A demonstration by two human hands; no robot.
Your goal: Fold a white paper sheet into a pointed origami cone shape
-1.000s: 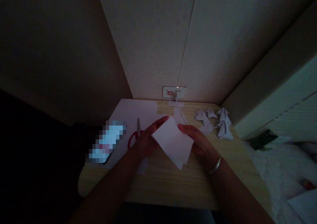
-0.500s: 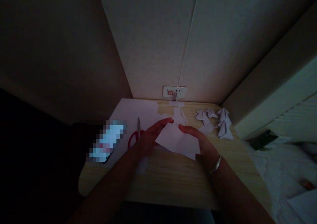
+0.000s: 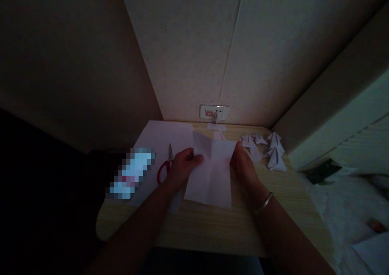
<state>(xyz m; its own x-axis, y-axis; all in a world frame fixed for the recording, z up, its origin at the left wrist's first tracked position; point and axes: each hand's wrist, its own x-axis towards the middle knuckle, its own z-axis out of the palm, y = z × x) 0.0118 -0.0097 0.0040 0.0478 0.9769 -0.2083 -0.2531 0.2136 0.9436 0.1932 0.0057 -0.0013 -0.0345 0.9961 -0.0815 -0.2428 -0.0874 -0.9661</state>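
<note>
A white sheet of paper with a crease down its middle is held up over the wooden table. My left hand pinches its left edge, thumb on the front face. My right hand grips the upper right edge, its fingers partly behind the paper. Close to my left hand lie scissors with red handles, their blades pointing away; part of them is hidden by that hand. Beneath them is a larger white sheet.
Several folded paper shapes stand at the table's back right. Paper scraps lie by the wall below a socket with a plug in it. A blurred-out lit phone-like screen is at the left. Bedding is off to the right.
The paper was folded over and is now opened out, showing its crease. My left hand has shifted to its left edge, and my right hand has moved up along the right edge.
</note>
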